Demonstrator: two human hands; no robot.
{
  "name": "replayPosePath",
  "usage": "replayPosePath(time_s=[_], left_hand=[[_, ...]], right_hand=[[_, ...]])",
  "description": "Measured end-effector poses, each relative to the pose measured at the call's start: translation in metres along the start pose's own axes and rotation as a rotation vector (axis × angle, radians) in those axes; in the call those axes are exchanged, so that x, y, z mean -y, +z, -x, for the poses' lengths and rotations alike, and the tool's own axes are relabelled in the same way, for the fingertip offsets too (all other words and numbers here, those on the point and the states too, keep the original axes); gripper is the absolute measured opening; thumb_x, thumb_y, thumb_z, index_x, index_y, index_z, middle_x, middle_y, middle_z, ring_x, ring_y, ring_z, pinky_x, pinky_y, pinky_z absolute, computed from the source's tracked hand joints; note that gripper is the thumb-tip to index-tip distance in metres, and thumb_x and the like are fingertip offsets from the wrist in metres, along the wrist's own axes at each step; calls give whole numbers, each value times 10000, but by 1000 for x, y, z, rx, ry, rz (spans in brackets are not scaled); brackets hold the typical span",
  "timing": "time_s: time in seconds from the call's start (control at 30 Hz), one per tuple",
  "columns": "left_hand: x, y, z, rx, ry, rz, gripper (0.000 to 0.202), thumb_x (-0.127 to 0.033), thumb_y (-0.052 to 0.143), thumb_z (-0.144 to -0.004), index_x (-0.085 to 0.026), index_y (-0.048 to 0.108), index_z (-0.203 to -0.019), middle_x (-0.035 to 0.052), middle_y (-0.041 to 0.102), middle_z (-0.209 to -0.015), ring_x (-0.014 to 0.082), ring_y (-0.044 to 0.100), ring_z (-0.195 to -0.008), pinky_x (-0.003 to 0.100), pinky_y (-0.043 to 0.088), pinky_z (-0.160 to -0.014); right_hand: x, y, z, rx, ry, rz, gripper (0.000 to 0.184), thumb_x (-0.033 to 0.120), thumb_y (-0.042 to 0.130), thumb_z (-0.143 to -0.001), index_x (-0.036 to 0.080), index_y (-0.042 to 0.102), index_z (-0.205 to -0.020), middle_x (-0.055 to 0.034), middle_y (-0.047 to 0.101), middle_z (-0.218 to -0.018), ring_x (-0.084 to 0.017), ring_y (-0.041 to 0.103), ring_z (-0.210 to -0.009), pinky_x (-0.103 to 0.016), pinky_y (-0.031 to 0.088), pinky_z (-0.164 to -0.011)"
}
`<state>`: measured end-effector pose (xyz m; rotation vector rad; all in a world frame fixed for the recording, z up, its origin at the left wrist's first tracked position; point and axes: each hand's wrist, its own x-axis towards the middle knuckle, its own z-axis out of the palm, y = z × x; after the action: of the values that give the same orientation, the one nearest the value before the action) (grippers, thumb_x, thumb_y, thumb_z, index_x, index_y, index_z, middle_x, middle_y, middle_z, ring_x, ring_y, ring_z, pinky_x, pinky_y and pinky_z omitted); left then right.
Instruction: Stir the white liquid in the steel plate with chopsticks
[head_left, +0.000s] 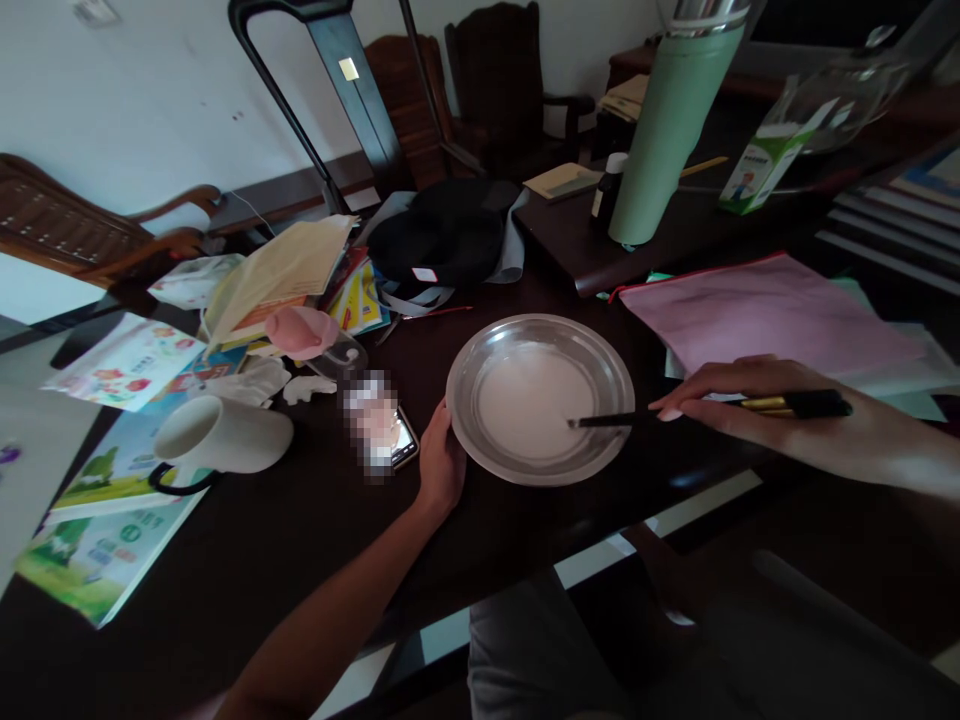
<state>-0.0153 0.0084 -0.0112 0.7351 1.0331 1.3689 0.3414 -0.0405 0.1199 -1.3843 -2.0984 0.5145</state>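
Note:
A shiny metal bowl (616,440) sits on the dark table in front of me, with a pale, milky-looking layer (525,400) inside. My left hand (442,455) grips the bowl's left side; its thumb lies by the rim, and the other fingers are largely hidden behind and under the bowl. From the right, my right hand (757,400) is closed around a thin black stick with gold bands (619,419). The stick slants almost flat over the right rim, its tip inside the bowl at the pale layer. Whether it is one stick or two together, I cannot tell.
Left of the bowl lie a lit phone (401,440), a white mug (240,435), crumpled tissue and several booklets (112,550). A pink-topped clear container (304,333) and a black bag (442,235) stand behind. At right are a pink pouch (765,310) and a tall green flask (667,140).

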Motion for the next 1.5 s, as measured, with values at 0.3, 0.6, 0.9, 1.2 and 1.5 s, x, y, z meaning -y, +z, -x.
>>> replayPosePath(time_s=[0.3,0.6,0.9,1.2,1.5], left_hand=[[6,-4,-3,-38,-6,14,386,-514,803,-863,-232,838,-1124,59,844,-1224,324,732,-1271,476,538,-1171],[2,-2,-2,-14,-7,14,378,-522,807,-864,-238,847,-1110,60,839,-1260,322,738,-1270,464,549,-1165],[3,-1,-1,-33,-6,13,382,-518,801,-857,-230,843,-1106,58,841,-1239,325,735,-1272,472,551,-1163],[4,0,-2,-18,19,-12,358,-518,774,-877,-233,839,-1083,64,841,-1231,326,726,-1302,468,546,-1175],[3,-3,-2,-9,2,-15,350,-524,778,-877,-253,836,-1091,58,827,-1281,318,709,-1321,469,522,-1204]], right_hand=[[7,59,-24,157,-66,-158,257,475,608,-1081,357,820,-1165,-12,867,-1198,-253,810,-1071,-498,521,-944],[-5,50,-34,-54,-80,-41,201,414,615,-1080,360,804,-1121,-1,874,-1128,-267,819,-1011,-510,508,-924],[0,2,6,16,24,-36,302,643,594,-1055,462,829,-1108,29,868,-1089,-307,796,-992,-530,568,-861],[7,59,-16,130,-98,-148,223,433,614,-1091,363,805,-1182,0,867,-1199,-239,809,-1056,-473,495,-902],[-7,49,-32,-40,-78,-10,202,417,594,-1097,361,783,-1142,1,868,-1183,-270,814,-1041,-528,498,-951]])
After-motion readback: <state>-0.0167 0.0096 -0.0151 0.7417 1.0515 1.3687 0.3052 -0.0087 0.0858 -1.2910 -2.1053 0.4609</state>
